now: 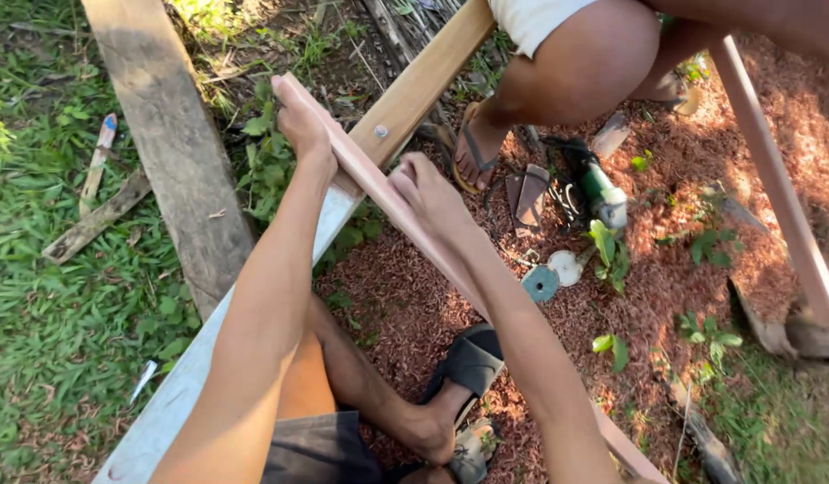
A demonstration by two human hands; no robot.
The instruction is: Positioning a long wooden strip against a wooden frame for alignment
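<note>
The left hand [299, 121] curls its fingers over the far end of a thin pinkish wooden strip [378, 184], and the right hand [429, 199] closes around the same strip nearer the body, though its fingertips are hidden, so I cannot tell how tightly they pinch. Under both hands the strip lies across a lighter wooden beam [414, 90] beside a screw head [379, 131]; pressing it flat there with both grips kept firm should steady it. Beyond the right hand lie an angle grinder [598, 188] and loose discs [552, 273].
</note>
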